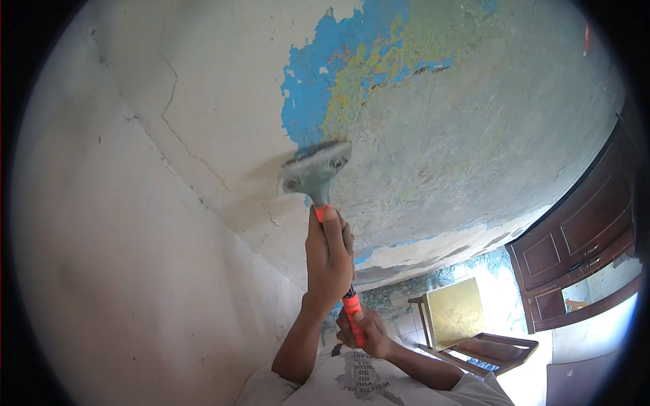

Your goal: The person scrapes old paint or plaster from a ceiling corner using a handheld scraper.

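Note:
A long-handled paint scraper (315, 177) has its wide metal head against the wall (420, 149), at the lower edge of a patch of blue paint (305, 101). The head is slightly blurred. My left hand (330, 260) is wrapped round the upper handle, just below the head, with the thumb along the red collar. Lower down, close to my chest, my right hand (369, 333) grips the red and black end of the same handle. White paint lies left of the blade; bare grey-green plaster shows to its right.
Thin cracks run down the white paint (177, 122) on the left, near the wall corner. Lower right, a wooden chair (501, 348) with a yellowish seat (455, 314) stands on the tiled floor. A dark wooden cabinet (582, 233) stands at the far right.

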The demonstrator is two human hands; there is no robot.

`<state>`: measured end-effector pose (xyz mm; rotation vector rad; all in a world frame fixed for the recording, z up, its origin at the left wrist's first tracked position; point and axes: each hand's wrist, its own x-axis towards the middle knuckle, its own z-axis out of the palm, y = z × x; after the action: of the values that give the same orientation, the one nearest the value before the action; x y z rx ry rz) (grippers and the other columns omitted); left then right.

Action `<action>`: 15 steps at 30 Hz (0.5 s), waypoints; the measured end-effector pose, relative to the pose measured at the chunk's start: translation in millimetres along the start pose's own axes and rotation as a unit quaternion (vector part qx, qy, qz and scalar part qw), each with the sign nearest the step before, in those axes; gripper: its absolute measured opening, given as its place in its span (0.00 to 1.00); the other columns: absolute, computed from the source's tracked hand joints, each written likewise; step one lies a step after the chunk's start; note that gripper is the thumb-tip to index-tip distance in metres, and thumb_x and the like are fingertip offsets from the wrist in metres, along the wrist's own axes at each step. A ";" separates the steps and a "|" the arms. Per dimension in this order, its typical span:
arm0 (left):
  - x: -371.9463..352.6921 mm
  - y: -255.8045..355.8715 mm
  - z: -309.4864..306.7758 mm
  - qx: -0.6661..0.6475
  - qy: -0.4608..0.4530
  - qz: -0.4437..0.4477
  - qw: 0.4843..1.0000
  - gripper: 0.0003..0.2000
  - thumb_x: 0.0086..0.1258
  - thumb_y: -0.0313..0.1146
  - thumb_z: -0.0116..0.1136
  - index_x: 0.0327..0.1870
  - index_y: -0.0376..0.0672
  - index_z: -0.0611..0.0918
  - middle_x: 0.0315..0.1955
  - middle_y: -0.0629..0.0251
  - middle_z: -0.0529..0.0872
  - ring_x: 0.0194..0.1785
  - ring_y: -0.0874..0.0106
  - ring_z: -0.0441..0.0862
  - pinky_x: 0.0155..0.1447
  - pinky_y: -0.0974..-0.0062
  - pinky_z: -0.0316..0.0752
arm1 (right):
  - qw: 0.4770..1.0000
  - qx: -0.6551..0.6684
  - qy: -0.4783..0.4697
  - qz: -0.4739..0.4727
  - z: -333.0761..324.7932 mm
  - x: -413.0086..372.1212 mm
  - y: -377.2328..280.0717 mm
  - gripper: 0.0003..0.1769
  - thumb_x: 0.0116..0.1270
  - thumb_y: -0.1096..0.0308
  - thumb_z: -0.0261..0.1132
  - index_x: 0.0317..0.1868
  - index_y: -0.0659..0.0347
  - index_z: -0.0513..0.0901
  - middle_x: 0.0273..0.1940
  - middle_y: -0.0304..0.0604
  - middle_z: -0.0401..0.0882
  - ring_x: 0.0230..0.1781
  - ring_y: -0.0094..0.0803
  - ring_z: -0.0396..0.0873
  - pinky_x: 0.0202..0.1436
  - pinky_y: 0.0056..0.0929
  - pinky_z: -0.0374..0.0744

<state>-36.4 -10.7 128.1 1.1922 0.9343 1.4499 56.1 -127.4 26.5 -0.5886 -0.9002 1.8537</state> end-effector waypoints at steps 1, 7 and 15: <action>-0.4 -2.4 0.2 -0.004 0.006 0.002 1.000 0.21 0.87 0.54 0.35 0.38 0.46 0.65 0.14 0.77 0.58 0.13 0.85 0.52 0.13 0.81 0.53 | 1.000 0.000 -0.009 0.001 -3.6 -0.5 2.1 0.26 0.83 0.44 0.49 0.44 0.62 0.69 0.26 0.35 0.63 0.19 0.21 0.61 0.26 0.25 0.63; -3.4 -16.4 -2.7 0.007 0.000 -0.003 1.000 0.22 0.87 0.56 0.35 0.38 0.45 0.65 0.15 0.77 0.60 0.13 0.85 0.54 0.13 0.81 0.55 | 1.000 -0.017 -0.026 0.002 -11.3 -3.8 10.0 0.25 0.84 0.44 0.47 0.43 0.61 0.69 0.26 0.34 0.63 0.19 0.21 0.62 0.26 0.25 0.65; -9.6 -36.6 8.6 -0.005 -0.039 -0.005 0.999 0.18 0.88 0.51 0.35 0.46 0.45 0.67 0.20 0.75 0.66 0.14 0.85 0.61 0.15 0.83 0.61 | 0.963 -0.254 0.072 -0.055 -40.8 -3.6 12.8 0.29 0.84 0.41 0.43 0.42 0.61 0.72 0.22 0.33 0.69 0.19 0.21 0.67 0.25 0.25 0.67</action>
<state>-19.9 -12.9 93.0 1.2266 0.8774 1.3894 79.9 -120.7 -8.4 -0.9511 -1.2917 1.4566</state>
